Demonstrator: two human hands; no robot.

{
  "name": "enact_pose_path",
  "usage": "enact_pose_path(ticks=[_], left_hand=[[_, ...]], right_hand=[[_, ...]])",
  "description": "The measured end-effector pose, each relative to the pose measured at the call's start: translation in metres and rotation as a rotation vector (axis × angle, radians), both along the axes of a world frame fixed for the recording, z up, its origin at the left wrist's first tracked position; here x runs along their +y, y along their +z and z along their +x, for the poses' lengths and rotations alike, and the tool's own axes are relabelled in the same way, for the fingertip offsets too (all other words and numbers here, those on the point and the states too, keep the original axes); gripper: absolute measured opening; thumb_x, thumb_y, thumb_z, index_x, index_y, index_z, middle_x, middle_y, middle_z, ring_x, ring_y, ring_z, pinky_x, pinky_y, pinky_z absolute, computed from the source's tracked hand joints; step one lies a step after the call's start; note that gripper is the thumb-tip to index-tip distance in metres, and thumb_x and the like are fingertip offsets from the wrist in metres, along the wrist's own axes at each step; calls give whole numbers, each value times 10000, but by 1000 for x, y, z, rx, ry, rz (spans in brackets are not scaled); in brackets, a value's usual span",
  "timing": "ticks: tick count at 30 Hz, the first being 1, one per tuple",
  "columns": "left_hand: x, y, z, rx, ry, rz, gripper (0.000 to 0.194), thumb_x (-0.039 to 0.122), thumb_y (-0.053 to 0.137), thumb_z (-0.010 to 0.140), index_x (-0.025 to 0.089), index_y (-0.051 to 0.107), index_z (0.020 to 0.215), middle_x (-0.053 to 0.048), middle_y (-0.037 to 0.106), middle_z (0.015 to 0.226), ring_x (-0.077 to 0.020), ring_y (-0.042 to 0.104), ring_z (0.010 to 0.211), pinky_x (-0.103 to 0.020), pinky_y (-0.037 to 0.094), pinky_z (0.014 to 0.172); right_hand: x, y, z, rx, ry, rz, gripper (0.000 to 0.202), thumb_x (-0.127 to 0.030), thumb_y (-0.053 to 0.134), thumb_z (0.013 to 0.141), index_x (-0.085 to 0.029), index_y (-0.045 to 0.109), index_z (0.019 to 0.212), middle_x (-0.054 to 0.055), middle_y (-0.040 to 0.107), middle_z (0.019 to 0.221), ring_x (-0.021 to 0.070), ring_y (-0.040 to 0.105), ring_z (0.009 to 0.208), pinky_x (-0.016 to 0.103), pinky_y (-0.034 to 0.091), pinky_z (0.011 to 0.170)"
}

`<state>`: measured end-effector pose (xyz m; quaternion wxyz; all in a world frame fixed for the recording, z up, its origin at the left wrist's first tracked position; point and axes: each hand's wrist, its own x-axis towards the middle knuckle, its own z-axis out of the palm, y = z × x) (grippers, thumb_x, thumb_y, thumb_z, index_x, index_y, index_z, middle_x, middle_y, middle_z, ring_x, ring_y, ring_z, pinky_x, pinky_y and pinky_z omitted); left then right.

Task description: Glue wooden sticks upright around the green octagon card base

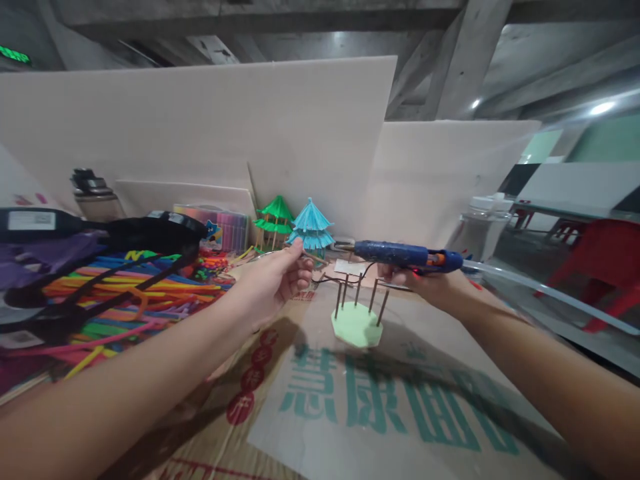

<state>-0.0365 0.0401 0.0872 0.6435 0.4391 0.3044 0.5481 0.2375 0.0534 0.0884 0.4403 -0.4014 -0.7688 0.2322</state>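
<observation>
My left hand (277,280) is closed, pinching a short brown stick (316,258) between thumb and fingers. In my right hand (425,283) is a blue hot glue gun (400,254), its nozzle pointing left toward the stick; a long clear glue stick (550,290) runs out of its rear. Below and between both hands sits a pale green octagonal base (356,331), with several brown sticks (373,297) standing upright along its edge. Behind my left hand stand a blue paper-roofed pavilion (311,223) and a green one (278,215).
Colourful pipe cleaners (125,293) and black straps (155,233) crowd the left side. A box of markers (227,230) leans at the back, before tall white boards (200,127). A clear plastic jar (475,230) stands at right. Printed sheeting (400,360) covers the table.
</observation>
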Motion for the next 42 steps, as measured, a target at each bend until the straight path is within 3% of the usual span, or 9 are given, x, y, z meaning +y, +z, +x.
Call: enact_pose_path(ticks=[4,8,12,17,24,30,36,42], left_hand=[[-4,3,2,-40,61,-59,321,295,603,1002,129,599,728,-11,635,648,-56,591,502,-122,521,471],[-6,6,3,-60,87,-81,375,255,488,1053,119,602,723,-16,631,648,-54,592,484,-127,525,463],[-6,5,3,-65,79,-63,329,267,551,1027,129,590,731,-17,632,661,-61,599,498,-130,524,460],[-9,6,5,-72,72,-66,328,257,539,1031,135,589,730,-10,630,641,-61,587,484,-129,515,448],[-10,9,6,-78,64,-63,352,252,504,1046,128,592,728,-13,633,642,-62,591,483,-136,509,447],[-11,7,5,-83,54,-58,353,241,483,1052,129,583,733,-15,641,641,-66,595,485,-138,508,442],[-9,7,6,-64,54,-65,368,256,486,1052,121,583,723,-19,639,647,-62,591,482,-138,513,455],[-10,7,7,-64,60,-74,376,247,468,1057,121,581,721,-16,634,637,-64,595,480,-138,509,451]], right_hand=[[-17,7,-10,22,124,-43,261,-470,786,750,-235,710,832,57,755,870,251,691,838,377,552,764],[-19,7,-12,64,191,-19,482,-676,785,707,-212,664,754,49,690,754,216,630,728,351,518,685],[-10,0,-7,56,193,48,610,-798,739,648,-205,612,715,13,602,670,156,524,613,299,433,582],[-7,-5,-7,51,211,57,621,-806,738,636,-207,588,697,2,582,665,133,469,572,291,395,553],[-11,-4,-7,50,152,39,596,-780,764,639,-213,597,714,8,588,663,166,533,617,299,411,565],[-7,-9,-7,46,176,75,575,-776,741,678,-218,613,716,4,569,651,159,501,596,309,407,566],[-18,-3,-14,21,130,88,650,-850,683,652,-209,586,694,7,562,658,155,503,602,300,408,569],[-17,-4,-14,40,133,118,621,-805,710,681,-198,581,686,-9,543,634,138,481,576,278,393,543]])
